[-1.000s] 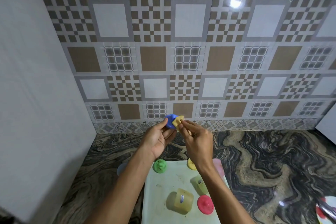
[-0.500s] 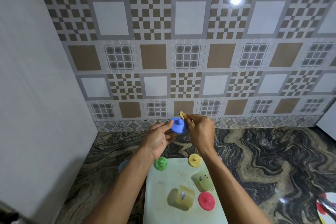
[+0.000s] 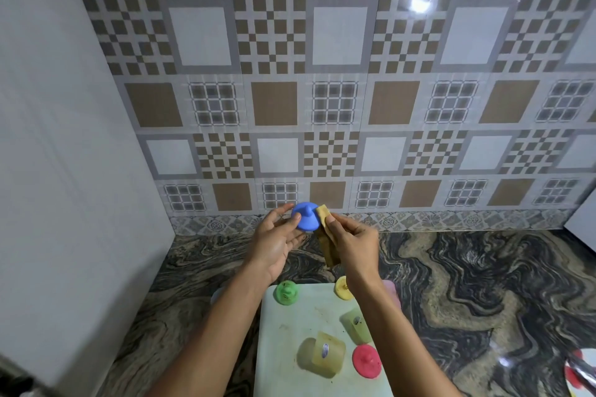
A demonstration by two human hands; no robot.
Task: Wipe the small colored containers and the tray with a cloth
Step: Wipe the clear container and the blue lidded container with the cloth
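Left hand point(image 3: 274, 243) fingers are gripping blue lid point(image 3: 305, 216); right hand point(image 3: 353, 243) is pinching yellow cloth point(image 3: 326, 235) against it, above tray point(image 3: 290, 332).

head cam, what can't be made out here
- Pink item past the tray: the right forearm hides most of it.
- Label on the yellow container: too small to read.
- Red and white object: cut off by the frame's right edge.
- Pale item left of the tray: behind the left forearm.
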